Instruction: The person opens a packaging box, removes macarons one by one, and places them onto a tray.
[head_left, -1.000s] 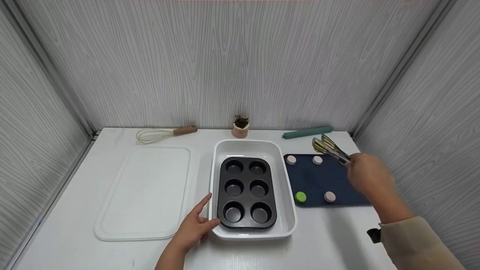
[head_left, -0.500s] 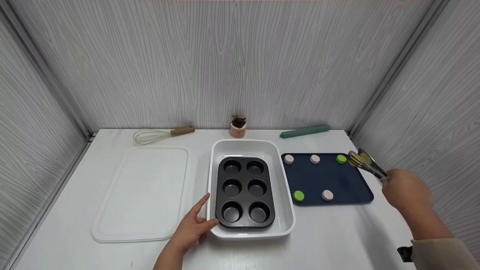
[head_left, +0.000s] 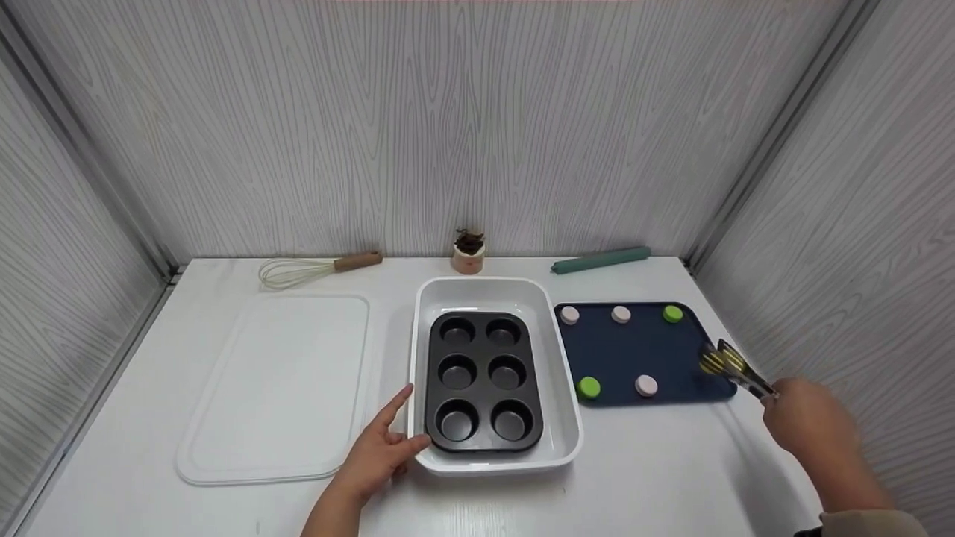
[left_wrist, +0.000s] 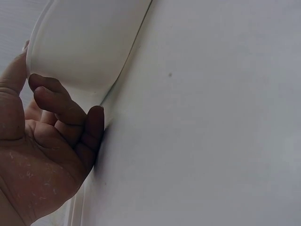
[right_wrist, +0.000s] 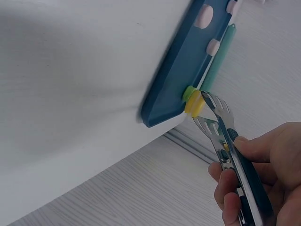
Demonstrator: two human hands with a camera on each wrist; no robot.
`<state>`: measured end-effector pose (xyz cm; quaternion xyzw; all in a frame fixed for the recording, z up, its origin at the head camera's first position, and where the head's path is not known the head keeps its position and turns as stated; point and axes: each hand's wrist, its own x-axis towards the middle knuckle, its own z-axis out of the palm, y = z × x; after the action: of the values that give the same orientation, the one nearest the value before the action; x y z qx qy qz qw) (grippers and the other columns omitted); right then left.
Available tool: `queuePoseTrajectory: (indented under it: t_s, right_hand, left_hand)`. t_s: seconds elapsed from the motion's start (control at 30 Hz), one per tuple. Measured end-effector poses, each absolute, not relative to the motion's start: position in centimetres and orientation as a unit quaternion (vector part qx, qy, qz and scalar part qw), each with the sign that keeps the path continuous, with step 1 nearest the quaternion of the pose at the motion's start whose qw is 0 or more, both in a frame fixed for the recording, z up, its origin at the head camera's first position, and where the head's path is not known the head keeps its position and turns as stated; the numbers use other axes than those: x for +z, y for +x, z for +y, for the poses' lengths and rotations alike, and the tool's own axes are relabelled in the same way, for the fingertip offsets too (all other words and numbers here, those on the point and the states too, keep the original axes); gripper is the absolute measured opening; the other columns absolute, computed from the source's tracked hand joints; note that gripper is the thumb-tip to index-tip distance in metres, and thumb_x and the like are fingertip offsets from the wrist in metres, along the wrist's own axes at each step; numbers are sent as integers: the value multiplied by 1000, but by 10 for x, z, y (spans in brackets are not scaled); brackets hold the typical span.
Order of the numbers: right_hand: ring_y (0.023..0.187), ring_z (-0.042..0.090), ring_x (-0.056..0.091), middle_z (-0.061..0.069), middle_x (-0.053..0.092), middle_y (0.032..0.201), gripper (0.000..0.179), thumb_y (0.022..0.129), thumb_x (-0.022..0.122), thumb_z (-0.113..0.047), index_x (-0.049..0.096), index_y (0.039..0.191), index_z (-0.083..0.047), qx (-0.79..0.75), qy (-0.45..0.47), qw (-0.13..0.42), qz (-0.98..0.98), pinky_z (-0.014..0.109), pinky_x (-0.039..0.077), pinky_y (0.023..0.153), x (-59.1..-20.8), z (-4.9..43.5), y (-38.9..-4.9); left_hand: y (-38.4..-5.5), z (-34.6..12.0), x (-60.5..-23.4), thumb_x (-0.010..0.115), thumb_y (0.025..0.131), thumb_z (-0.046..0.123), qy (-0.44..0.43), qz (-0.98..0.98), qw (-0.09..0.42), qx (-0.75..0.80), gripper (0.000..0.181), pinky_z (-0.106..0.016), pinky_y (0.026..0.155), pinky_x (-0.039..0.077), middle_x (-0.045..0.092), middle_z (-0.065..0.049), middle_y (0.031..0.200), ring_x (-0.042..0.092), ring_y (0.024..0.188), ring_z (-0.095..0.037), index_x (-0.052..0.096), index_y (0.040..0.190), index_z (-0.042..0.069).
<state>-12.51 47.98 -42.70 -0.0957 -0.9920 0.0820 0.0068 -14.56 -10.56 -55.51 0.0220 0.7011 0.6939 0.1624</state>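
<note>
My left hand (head_left: 377,455) holds the near left corner of a white baking dish (head_left: 576,432), thumb over the rim and index finger along the outer side. In the left wrist view, curled fingers lie against the dish wall (left_wrist: 89,47). A black muffin tin (head_left: 481,388) with several cups sits inside the dish. My right hand (head_left: 813,421) grips metal tongs (right_wrist: 249,188) with dark handles. Between their slotted ends is a yellow macaron (right_wrist: 194,103), over the right end of a navy tray (head_left: 634,350). Pink macarons (head_left: 647,385) and green macarons (head_left: 589,387) rest on that tray.
A clear-looking white board (head_left: 283,388) lies left of the dish. Along the back stand a whisk (head_left: 358,260), a small potted plant (head_left: 468,257) and a green rolling pin (head_left: 601,259). Wood-grain walls enclose the white table.
My right hand has swung right with the tongs, then lowered them toward the tray's right end. The far right green macaron has come into full view. My left hand keeps its place on the dish.
</note>
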Motion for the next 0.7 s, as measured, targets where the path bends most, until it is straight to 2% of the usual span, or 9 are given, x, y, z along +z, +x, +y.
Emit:
queuePoseTrajectory:
  t_s: [0.27, 0.5, 0.63, 0.7]
  right_hand:
    - [62, 32, 58, 16, 63, 72, 16, 92, 57, -6, 68, 83, 2, 84, -92, 5, -992, 55, 47, 55, -446, 483, -121]
    - [66, 29, 59, 20, 67, 81, 19, 96, 58, -9, 71, 92, 5, 104, -106, -33, -988, 53, 48, 57, -453, 485, -121]
    - [65, 29, 56, 17, 65, 78, 21, 95, 57, -14, 69, 87, 2, 114, -115, -26, -986, 49, 45, 55, -458, 488, -122]
    - [65, 32, 58, 20, 65, 79, 24, 95, 58, -18, 68, 89, 3, 115, -119, -12, -986, 51, 45, 55, -461, 488, -121]
  left_hand:
    - [-146, -106, -556, 81, 93, 11, 27, 701, 162, 694, 96, -23, 51, 37, 50, 3, 58, 39, 49, -9, 25, 170, 18]
    - [-144, -106, -556, 81, 93, 11, 21, 701, 160, 694, 96, -24, 53, 39, 52, 2, 60, 39, 51, -10, 26, 170, 19]
    - [-144, -106, -556, 81, 94, 11, 24, 705, 159, 691, 95, -24, 53, 39, 53, 1, 61, 41, 52, -11, 25, 170, 18]
    - [-144, -106, -556, 81, 94, 11, 23, 704, 159, 692, 95, -24, 53, 39, 54, 1, 61, 41, 52, -11, 25, 170, 18]
